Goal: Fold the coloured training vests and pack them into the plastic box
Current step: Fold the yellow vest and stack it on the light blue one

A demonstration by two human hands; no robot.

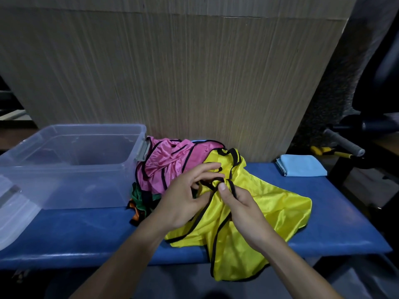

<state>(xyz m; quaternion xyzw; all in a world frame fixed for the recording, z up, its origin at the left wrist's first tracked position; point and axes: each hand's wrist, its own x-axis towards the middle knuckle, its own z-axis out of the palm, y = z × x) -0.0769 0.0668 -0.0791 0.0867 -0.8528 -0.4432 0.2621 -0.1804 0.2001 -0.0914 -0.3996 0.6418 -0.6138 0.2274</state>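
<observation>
**Both hands at the yellow vest's trim**

Yellow vest (259, 212) lies crumpled on the blue bench (86, 229), its near hem spilling over the near edge. Right hand (241, 210) pinches the black trim, thumb on top. Left hand (183, 199) touches the same bunched trim, fingers loosely spread. Left of them, a box lid (15, 214). Farther back: pink vest (164, 165) heaped over a green vest (140, 196). Clear plastic box (71, 167) stands far left, touching the heap. Folded light-blue cloth (302, 166) far right.
</observation>
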